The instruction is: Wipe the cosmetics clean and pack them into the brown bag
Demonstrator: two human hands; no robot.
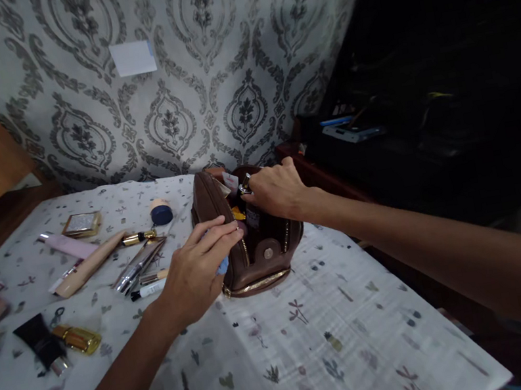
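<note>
A brown cosmetic bag (207, 207) stands unzipped on the patterned cloth, with several small items inside. My left hand (203, 268) grips its left side, fingers stretched over the zipped edge and thumb hidden. Something light blue (223, 266) shows between that palm and the bag; its kind is unclear. Over the opening, my right hand (277, 189) is closed, with its fingertips at a small silver-capped container (245, 183). Beneath it lie a yellow item (238, 213) and a white tag or packet (231, 180). The right fingertips are partly hidden.
Left of the bag lie a compact (82, 225), a dark-blue-and-beige jar (161, 211), a pink tube (66, 246), a beige tube (92, 264), silver pens (140, 268), a black tube (40, 345) and a yellow bottle (79, 338). The patterned wall (194, 99) rises behind.
</note>
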